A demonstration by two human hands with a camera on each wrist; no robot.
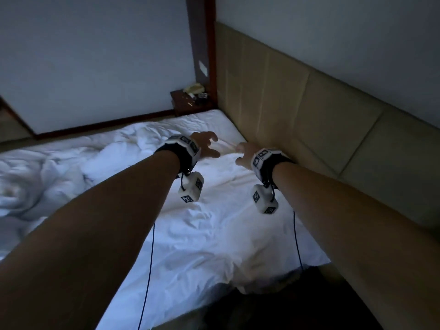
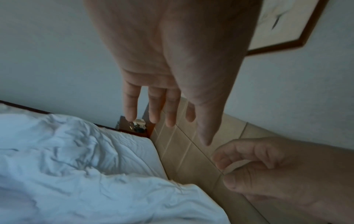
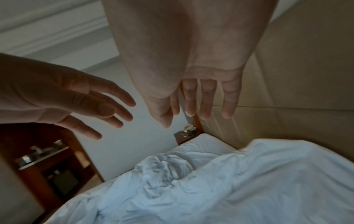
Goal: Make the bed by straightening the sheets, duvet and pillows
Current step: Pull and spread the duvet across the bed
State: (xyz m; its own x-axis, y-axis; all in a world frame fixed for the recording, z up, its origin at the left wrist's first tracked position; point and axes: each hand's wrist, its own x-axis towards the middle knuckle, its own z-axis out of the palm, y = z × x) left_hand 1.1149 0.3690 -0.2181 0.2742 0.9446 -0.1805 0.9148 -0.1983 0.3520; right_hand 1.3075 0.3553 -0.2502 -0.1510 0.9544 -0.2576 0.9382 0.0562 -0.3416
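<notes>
The bed's white sheet (image 1: 202, 234) lies wrinkled under my arms. A crumpled white duvet (image 1: 71, 167) is heaped on the left half. Both arms stretch forward above the mattress near the headboard. My left hand (image 1: 213, 146) hovers with its fingers spread and holds nothing; the left wrist view shows the left hand (image 2: 172, 121) straight-fingered over the duvet (image 2: 67, 151). My right hand (image 1: 239, 153) hangs a little to its right, loosely bent and empty. In the right wrist view the right hand (image 3: 185, 118) is above the sheet (image 3: 277, 181) and duvet (image 3: 162, 169). I cannot make out a pillow.
A padded beige headboard (image 1: 309, 115) runs along the bed's right side. A dark wooden nightstand (image 1: 190, 101) with a phone stands in the far corner. A wooden shelf unit (image 3: 47, 159) is beyond the bed. A framed picture (image 2: 287, 30) hangs on the wall.
</notes>
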